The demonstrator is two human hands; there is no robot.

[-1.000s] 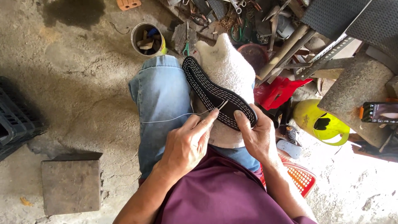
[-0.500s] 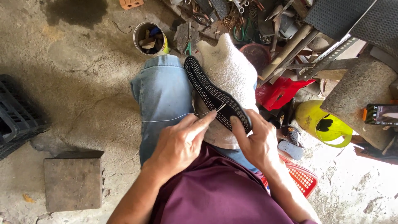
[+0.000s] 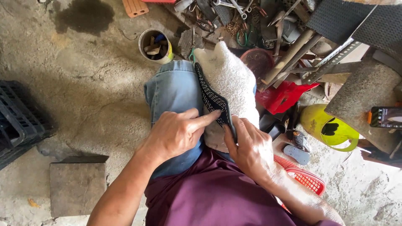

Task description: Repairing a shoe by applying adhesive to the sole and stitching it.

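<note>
— Rubber, black with pale stitching: that was the shoe sole (image 3: 212, 99), stood on edge across the lap, against a white fluffy cloth (image 3: 230, 79) draped over the right knee.

— And the hands?

— Left hand (image 3: 176, 133) lay half curled on the jeans (image 3: 173, 90), forefinger stretched out with its tip pressed to the sole's near end. Right hand (image 3: 251, 148) gripped that same end from the other side, thumb along the edge.

— What crowded around?

— Plenty. A tin can (image 3: 155, 45) of odds and ends stood on the concrete floor (image 3: 83, 83) just beyond the left knee. Past the cloth lay a heap of metal tools (image 3: 234, 16), a red plastic piece (image 3: 282, 97), and a yellow jug (image 3: 328, 127) to the right. A red basket (image 3: 307, 180) sat beside the right forearm. A black crate (image 3: 19, 121) and a stone block (image 3: 77, 184) stood well off to the left.

— Anything blocking the sole?

— Only the fingers themselves covered its near end.
</note>
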